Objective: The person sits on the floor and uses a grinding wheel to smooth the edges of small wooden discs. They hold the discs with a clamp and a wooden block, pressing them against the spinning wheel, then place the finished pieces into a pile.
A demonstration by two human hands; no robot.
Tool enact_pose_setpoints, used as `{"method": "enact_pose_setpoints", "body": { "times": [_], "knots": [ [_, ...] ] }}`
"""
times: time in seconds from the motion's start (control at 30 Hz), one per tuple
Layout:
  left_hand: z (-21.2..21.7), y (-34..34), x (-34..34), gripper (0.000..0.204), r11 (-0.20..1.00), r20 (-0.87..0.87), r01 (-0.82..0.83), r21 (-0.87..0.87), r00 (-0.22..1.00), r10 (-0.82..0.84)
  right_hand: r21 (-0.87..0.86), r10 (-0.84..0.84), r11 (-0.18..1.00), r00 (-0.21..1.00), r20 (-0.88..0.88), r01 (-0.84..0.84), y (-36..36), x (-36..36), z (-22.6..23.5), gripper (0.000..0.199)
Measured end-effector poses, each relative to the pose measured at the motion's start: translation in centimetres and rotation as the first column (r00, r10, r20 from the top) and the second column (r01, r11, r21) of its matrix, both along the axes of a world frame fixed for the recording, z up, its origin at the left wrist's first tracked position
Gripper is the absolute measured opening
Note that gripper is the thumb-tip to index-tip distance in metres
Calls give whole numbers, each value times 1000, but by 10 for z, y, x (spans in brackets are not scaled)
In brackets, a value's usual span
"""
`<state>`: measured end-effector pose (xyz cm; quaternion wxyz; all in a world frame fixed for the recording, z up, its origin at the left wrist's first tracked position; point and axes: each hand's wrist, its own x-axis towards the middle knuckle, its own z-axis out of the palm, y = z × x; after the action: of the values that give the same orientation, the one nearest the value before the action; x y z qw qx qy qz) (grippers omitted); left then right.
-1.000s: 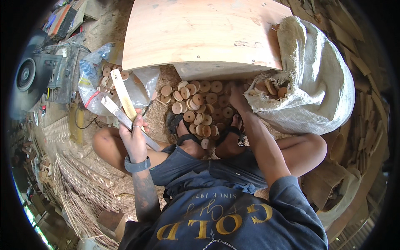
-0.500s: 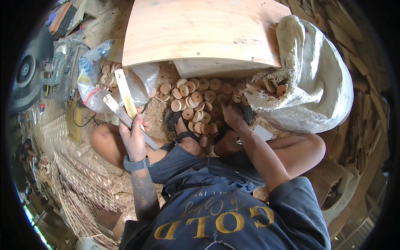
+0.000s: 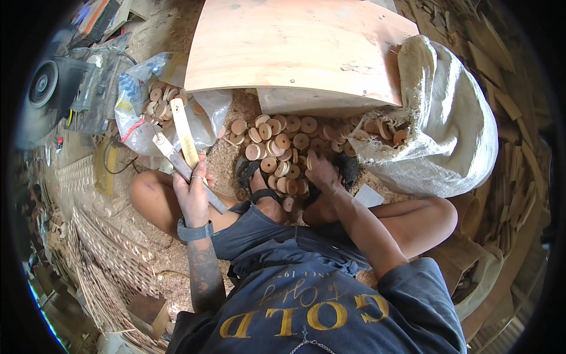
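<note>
Wooden discs [image 3: 282, 141] with centre holes lay heaped on the dusty ground [image 3: 222, 156] between the person's sandalled feet [image 3: 271, 209], seemingly so placed to be within easy reach. At four o'clock of the heap was the right hand [image 3: 323, 172], its fingers bunched narrow against the discs; whether they gripped one could not be told. At eight o'clock the left hand [image 3: 193, 193] had its fingers closed round two flat strips [image 3: 187, 141], perhaps to hold them clear. The plastic bag [image 3: 131, 125] at ten o'clock and the pale sack [image 3: 448, 147] at two gaped, discs inside, probably for access. Large yellow lettering [image 3: 283, 331] ran upside down on the dark shirt [image 3: 356, 283]; the bag's coloured marks were too small to read
</note>
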<state>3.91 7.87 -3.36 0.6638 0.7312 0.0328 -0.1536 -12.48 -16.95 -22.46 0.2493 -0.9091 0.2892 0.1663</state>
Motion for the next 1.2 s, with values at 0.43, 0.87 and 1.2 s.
{"method": "enact_pose_setpoints", "body": {
  "times": [0.43,0.87,1.2],
  "knots": [
    [0,1,-4,21,1000,-10,-14,21,1000,14,-120,287,952,957,44,-280,9,-2,-24,35],
    [-3,-7,-8,20,1000,-8,22,9,1000,-22,37,424,897,881,209,-440,25,0,-6,36],
    [-5,-14,-15,26,998,-14,57,39,998,-56,30,58,998,990,126,-62,63,19,-17,35]
  ]
}}
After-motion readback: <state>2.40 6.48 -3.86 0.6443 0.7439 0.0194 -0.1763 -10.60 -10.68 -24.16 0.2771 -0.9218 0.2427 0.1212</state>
